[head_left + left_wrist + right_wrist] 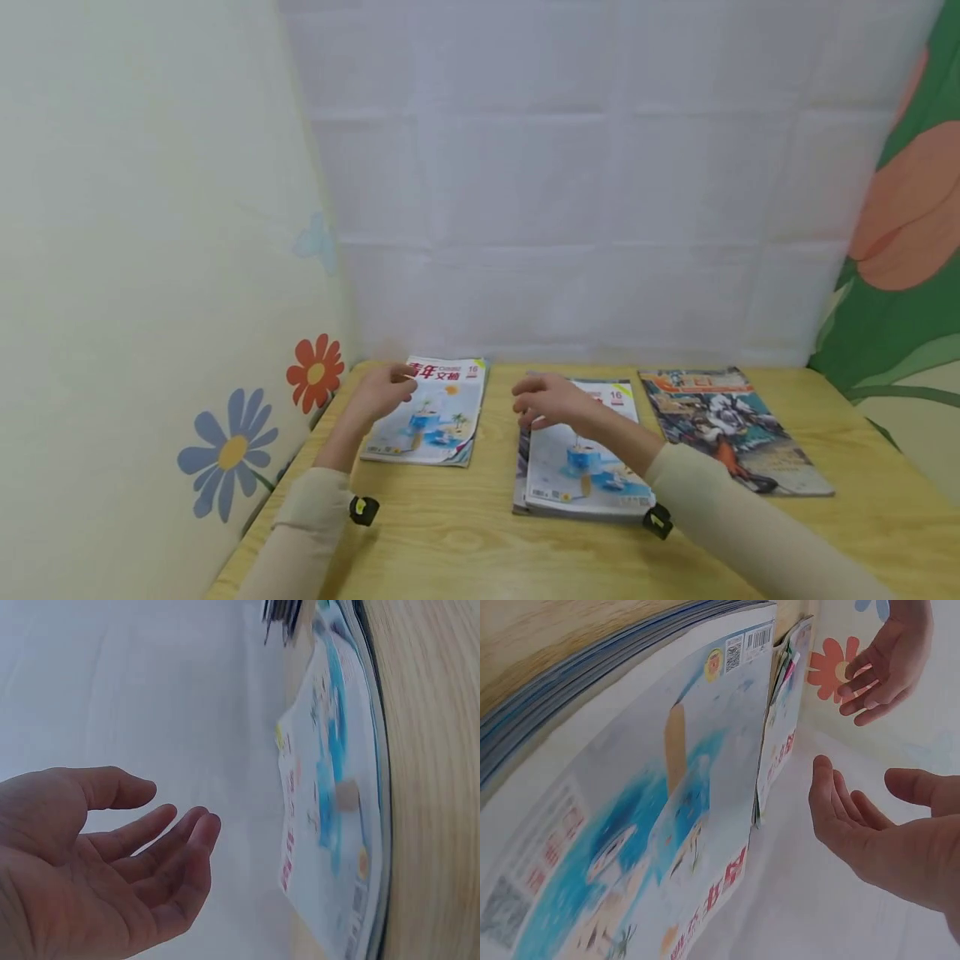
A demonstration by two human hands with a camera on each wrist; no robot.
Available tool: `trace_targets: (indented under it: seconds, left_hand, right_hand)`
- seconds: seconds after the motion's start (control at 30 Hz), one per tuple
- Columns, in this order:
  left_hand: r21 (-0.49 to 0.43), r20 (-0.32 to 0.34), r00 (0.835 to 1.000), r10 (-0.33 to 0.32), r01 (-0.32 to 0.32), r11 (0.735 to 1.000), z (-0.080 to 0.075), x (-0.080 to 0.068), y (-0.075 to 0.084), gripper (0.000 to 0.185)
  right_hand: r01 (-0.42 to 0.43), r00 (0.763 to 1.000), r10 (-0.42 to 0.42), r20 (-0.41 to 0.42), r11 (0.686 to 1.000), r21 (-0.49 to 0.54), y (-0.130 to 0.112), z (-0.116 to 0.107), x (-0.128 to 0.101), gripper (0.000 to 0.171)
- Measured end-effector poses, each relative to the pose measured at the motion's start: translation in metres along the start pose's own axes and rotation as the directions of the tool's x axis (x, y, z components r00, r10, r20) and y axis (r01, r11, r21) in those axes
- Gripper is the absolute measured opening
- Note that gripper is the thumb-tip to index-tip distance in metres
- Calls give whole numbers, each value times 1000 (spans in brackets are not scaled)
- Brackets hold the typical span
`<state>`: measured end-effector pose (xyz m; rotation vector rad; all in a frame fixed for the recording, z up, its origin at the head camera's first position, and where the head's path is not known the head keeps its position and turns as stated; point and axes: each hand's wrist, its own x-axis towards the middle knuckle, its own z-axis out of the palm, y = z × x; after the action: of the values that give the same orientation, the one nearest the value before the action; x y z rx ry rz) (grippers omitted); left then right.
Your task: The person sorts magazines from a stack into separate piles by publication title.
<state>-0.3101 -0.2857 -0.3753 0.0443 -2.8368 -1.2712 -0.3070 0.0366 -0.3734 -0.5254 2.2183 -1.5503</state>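
- Light wooden tabletop (465, 533): carries three lots of magazines in a row before the white quilted back wall (585, 183).
- Dark illustrated comic-style magazine (731, 429): flat at the right end, apart from both hands, untouched.
- Centre stack of blue-and-white glossy magazines (581, 475): flat, just beside the comic.
- Single blue-and-white magazine with red title (435, 417): flat at the left, near the flower-decal side wall (232, 450).
- Right hand (551, 402): raised over the far edge of the centre stack, fingers apart and relaxed, gripping nothing.
- Left hand (386, 389): raised over the far left corner of the single magazine, fingers loosely curled, empty.
- Step judged: between grasps, both hands free above the covers.
- Next move calls for lowering onto one cover and pinching a single edge, not several.
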Motion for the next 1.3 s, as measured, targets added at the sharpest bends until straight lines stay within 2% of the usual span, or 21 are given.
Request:
trace_targets:
  seconds: [0.17,0.33,0.47,0.57,0.7,0.83,1.07,1.17,1.3]
  left_hand:
    - [42,49,995,91,-93,995,13,-8,18,39]
    - [69,77,975,207,-212,975,26,-17,33,32]
    - [74,99,952,291,-298,952,37,-23,41,29]
    - [66,99,943,319,-326,943,50,-25,44,26]
    - [32,121,939,322,-328,944,72,-27,47,27]
    - [-3,197,932,305,-311,950,93,-32,54,30]
    - [-75,304,929,209,-195,978,119,-41,61,37]
    - [-92,330,926,185,-163,982,127,-43,61,37]
    - [-97,349,924,153,-127,987,136,-44,61,39]
  right_hand:
    - [47,995,-53,-87,996,-73,5,-11,-15,37]
    - [107,975,-148,-165,966,-236,21,-24,-25,30]
    - [77,959,-162,-233,939,-335,36,-32,-30,28]
    - [56,949,-164,-270,928,-368,47,-37,-38,26]
    - [72,938,-203,-280,906,-418,59,-46,-52,25]
    - [41,936,-195,-291,886,-463,65,-54,-67,25]
    - [-13,929,-167,-329,876,-481,72,-66,-89,31]
    - [-38,929,-148,-340,874,-484,78,-73,-96,33]
    - [-100,933,-83,-350,876,-473,85,-81,-103,38]
